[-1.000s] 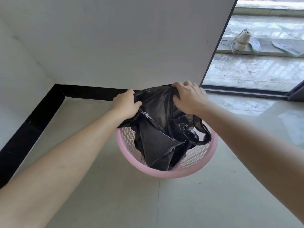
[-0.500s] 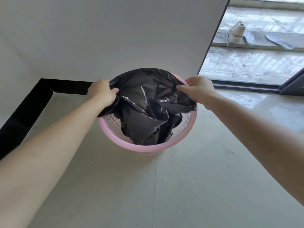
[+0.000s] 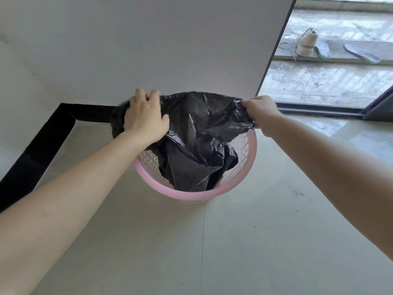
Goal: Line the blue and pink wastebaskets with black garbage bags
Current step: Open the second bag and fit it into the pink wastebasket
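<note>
- A round pink perforated plastic wastebasket (image 3: 240, 179) is seen standing on the pale tiled floor (image 3: 255, 241), near the corner of a white wall (image 3: 148, 50).
- A crinkled glossy black plastic garbage bag (image 3: 195, 145) is stretched over its far rim, with the rest sagging inside.
- The bag's left edge is gripped by the left hand (image 3: 144, 120), its fingers (image 3: 148, 95) curled over the film.
- The right edge is pinched in the right hand (image 3: 262, 112).
- No writing is legible on bag or basket.
</note>
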{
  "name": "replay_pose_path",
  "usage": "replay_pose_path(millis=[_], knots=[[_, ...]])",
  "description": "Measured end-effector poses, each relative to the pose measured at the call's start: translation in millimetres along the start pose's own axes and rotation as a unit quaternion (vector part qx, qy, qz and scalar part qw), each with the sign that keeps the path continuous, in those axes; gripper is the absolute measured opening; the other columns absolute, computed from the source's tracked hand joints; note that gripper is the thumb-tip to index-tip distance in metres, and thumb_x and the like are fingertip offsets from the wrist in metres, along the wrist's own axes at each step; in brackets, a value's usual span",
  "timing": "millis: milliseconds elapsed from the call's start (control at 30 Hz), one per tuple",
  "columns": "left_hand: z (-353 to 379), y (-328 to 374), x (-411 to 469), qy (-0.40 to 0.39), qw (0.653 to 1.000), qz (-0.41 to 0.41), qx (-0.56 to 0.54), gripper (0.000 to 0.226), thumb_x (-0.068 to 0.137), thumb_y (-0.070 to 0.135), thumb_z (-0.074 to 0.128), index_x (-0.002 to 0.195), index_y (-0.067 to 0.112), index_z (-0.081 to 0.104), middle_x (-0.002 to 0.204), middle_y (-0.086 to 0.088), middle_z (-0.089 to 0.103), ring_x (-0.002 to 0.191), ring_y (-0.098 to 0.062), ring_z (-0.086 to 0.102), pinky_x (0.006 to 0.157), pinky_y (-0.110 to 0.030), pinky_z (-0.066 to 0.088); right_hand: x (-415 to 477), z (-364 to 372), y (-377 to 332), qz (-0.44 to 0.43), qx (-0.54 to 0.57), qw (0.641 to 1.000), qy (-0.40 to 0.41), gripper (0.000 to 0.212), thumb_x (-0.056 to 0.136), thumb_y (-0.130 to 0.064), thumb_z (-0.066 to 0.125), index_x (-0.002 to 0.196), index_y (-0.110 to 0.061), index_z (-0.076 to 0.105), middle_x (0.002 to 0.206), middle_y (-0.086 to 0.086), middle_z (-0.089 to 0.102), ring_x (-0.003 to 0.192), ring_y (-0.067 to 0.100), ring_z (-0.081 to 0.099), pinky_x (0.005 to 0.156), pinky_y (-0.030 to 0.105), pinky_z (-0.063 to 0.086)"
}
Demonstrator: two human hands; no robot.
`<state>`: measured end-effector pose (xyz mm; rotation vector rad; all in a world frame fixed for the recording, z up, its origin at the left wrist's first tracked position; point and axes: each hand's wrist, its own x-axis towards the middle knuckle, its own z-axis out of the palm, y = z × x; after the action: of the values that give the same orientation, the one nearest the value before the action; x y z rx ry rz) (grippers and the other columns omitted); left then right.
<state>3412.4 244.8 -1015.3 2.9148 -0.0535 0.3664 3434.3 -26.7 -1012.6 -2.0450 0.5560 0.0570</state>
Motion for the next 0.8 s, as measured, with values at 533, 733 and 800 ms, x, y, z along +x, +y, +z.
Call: replay_pose_path(millis=[533,733,800], knots=[[15,-15,-10,-0.043,0.894,-0.288,-0.341,0.016,0.084,0.02,0.062,0.08,0.006,0.066,0.077,-0.008,0.063,0.075,-0.028,0.058,0.069,-0.037,0.049,-14,-28,68,-0.023,-0.196,0.979,-0.049,0.023,0.093,-0.01,0.054,0.113,-0.016,0.063,0.108,0.017,0.068,0.087,0.03,0.064,0.063,0.029,0.046],[15,-2,-16,-0.049,0.888,-0.312,-0.335,0.008,0.079,0.018,0.051,0.076,0.012,0.056,0.075,-0.005,0.056,0.071,-0.031,0.055,0.06,-0.031,0.04,-16,-34,31,-0.078,-0.067,0.99,0.094,0.043,0.093,-0.022,0.05,0.136,-0.018,0.049,0.132,0.012,0.05,0.114,0.026,0.055,0.098,0.039,0.047],[14,0,-18,-0.058,0.926,-0.265,-0.261,0.021,0.081,0.021,0.055,0.098,0.009,0.054,0.093,-0.008,0.057,0.088,-0.033,0.055,0.07,-0.035,0.041,-28,-30,12,-0.225,-0.133,0.958,0.119,0.043,0.094,-0.02,0.047,0.138,-0.019,0.047,0.141,0.013,0.041,0.128,0.027,0.042,0.108,0.039,0.036]])
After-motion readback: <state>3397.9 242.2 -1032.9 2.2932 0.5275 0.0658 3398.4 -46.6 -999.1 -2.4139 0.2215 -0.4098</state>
